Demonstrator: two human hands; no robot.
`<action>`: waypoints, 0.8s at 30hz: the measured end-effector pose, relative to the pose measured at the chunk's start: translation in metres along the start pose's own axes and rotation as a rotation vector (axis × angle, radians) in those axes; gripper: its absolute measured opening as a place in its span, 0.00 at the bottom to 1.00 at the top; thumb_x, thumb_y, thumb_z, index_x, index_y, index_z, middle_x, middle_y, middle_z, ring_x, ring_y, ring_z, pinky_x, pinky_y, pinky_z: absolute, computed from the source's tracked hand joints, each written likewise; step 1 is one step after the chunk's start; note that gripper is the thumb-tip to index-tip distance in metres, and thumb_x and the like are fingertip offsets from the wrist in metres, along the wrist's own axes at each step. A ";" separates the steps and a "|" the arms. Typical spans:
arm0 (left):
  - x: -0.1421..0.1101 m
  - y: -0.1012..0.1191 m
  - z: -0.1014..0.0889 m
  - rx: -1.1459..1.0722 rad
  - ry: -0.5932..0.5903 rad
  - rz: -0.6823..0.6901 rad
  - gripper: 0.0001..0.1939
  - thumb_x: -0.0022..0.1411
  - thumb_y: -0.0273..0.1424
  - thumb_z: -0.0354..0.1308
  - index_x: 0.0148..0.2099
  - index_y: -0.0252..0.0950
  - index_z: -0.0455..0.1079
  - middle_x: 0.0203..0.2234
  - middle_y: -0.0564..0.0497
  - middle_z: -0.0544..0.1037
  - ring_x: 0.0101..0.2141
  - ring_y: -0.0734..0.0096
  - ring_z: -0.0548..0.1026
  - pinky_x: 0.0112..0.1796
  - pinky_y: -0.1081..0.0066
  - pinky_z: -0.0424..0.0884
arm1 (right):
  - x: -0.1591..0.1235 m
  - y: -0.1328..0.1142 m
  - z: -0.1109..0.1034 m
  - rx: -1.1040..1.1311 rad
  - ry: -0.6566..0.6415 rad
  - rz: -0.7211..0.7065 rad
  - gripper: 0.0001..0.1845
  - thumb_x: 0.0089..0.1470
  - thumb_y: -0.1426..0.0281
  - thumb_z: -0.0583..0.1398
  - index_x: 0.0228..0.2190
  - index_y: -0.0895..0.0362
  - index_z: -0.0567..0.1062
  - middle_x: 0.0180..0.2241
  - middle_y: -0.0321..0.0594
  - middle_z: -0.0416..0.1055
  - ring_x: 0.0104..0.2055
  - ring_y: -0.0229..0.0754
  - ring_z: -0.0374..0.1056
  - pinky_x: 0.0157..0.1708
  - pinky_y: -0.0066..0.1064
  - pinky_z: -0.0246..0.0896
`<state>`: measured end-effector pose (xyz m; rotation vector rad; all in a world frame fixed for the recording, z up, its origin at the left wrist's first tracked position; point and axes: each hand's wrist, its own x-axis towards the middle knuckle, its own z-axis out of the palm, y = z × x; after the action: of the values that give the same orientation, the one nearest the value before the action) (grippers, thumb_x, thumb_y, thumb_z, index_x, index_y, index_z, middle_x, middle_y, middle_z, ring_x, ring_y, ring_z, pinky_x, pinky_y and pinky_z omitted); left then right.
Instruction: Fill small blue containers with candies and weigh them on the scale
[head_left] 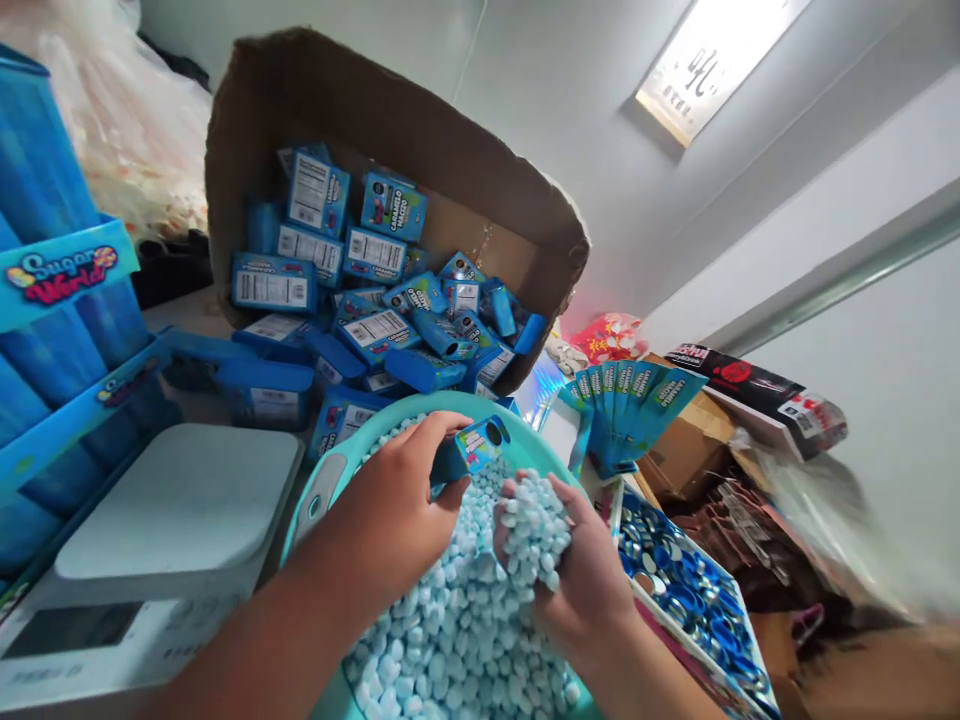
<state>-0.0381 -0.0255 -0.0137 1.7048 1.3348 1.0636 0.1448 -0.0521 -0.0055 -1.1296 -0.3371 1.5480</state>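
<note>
My left hand [394, 500] grips a small blue candy box [481, 447] between thumb and fingers, tilted, with a dark round opening showing at its end. Just to the right, my right hand [592, 570] is cupped palm up around a heaped handful of pale blue candies [536, 530]. Both hands are over a turquoise basin [319, 500] filled with loose pale blue candies [435, 640]. The box and the handful are close together but apart. The left fingers' far side is partly hidden.
A cardboard carton [555, 215] on its side spills blue candy boxes [375, 335] behind the basin. At left are a white scale [180, 500] and a blue display [67, 275]. On the right lie fanned blue cards [637, 405] and a box of blue-and-silver round pieces [690, 590].
</note>
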 end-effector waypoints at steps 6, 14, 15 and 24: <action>-0.001 -0.002 0.001 -0.025 -0.034 -0.007 0.25 0.60 0.28 0.61 0.59 0.50 0.69 0.52 0.54 0.78 0.51 0.56 0.76 0.53 0.61 0.72 | -0.011 -0.040 0.027 0.335 0.168 0.039 0.09 0.57 0.65 0.55 0.33 0.55 0.75 0.27 0.38 0.74 0.25 0.35 0.71 0.23 0.23 0.70; -0.006 0.002 0.000 -0.132 -0.143 0.040 0.27 0.57 0.25 0.61 0.56 0.53 0.72 0.47 0.57 0.80 0.45 0.60 0.78 0.50 0.63 0.74 | 0.005 -0.050 0.058 0.331 -0.032 -0.108 0.10 0.60 0.64 0.53 0.33 0.54 0.72 0.27 0.34 0.71 0.26 0.33 0.70 0.26 0.23 0.71; -0.007 0.003 0.000 -0.150 -0.167 0.051 0.27 0.56 0.24 0.61 0.57 0.53 0.72 0.46 0.57 0.81 0.44 0.61 0.79 0.49 0.64 0.74 | 0.007 -0.049 0.059 0.334 -0.043 -0.120 0.10 0.60 0.64 0.53 0.33 0.54 0.71 0.27 0.34 0.71 0.27 0.33 0.70 0.27 0.22 0.71; -0.008 0.001 0.002 -0.161 -0.177 0.032 0.26 0.57 0.26 0.61 0.57 0.54 0.73 0.47 0.54 0.81 0.45 0.56 0.79 0.49 0.62 0.75 | 0.014 -0.041 0.042 0.200 0.003 -0.322 0.11 0.59 0.63 0.56 0.29 0.53 0.73 0.25 0.34 0.71 0.31 0.36 0.73 0.36 0.29 0.76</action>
<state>-0.0374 -0.0334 -0.0148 1.6625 1.0852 0.9851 0.1381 -0.0118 0.0389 -0.8742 -0.3355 1.2653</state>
